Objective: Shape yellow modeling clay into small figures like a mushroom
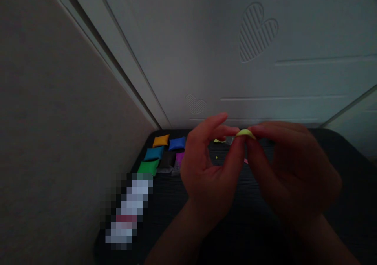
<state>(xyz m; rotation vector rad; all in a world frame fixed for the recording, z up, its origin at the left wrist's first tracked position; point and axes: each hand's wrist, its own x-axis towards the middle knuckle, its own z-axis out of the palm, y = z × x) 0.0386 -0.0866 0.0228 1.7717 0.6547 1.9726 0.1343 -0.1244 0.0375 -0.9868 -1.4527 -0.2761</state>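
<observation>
Left hand [210, 166], thumb and one finger pinched on the near end of a small, curved, pale-yellow strip [245, 133], another finger raised clear; right hand [294, 170], thumb and finger likewise clamped on its opposite end, the strip held above a dark, grained table [173, 210]. Left of the left hand: pillow-shaped packets [154, 153] in orange, blue, teal, green, black and purple, the last partly hidden.
</observation>
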